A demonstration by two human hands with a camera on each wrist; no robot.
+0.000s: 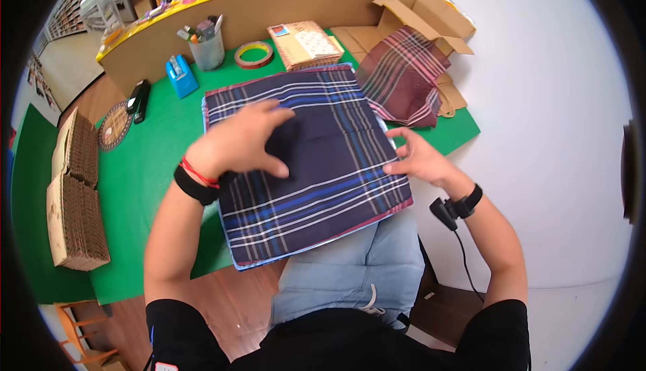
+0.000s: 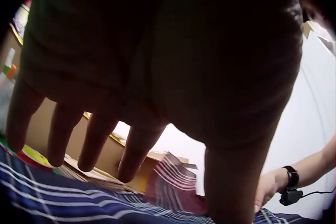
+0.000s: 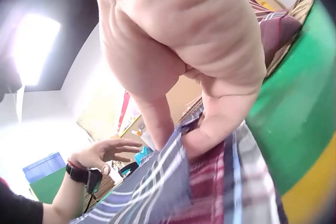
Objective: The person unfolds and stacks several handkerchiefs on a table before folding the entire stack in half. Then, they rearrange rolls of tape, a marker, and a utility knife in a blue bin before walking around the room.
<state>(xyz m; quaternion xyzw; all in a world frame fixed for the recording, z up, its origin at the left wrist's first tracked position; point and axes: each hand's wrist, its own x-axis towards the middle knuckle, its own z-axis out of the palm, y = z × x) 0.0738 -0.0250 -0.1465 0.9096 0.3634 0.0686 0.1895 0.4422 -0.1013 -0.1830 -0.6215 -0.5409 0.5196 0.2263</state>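
Note:
A navy plaid handkerchief (image 1: 316,132) with blue and white stripes lies spread flat across the front of the table, over other cloths. In the right wrist view, a maroon plaid cloth (image 3: 210,184) and a pale grey-white cloth (image 3: 253,155) show beneath its lifted edge. My right hand (image 1: 425,160) pinches that edge between thumb and fingers at the right side. Over the left part of the navy handkerchief hovers my left hand (image 1: 242,139), fingers spread and palm down, holding nothing. Another maroon plaid cloth (image 1: 404,78) lies crumpled beyond the right corner.
Behind the cloths stand a pen cup (image 1: 207,51), a tape roll (image 1: 254,55), a blue tape dispenser (image 1: 180,76) and a stack of patterned envelopes (image 1: 306,45). An opened cardboard box (image 1: 420,11) sits at the back right. A black stapler (image 1: 138,100) and woven boxes (image 1: 75,216) are on the left.

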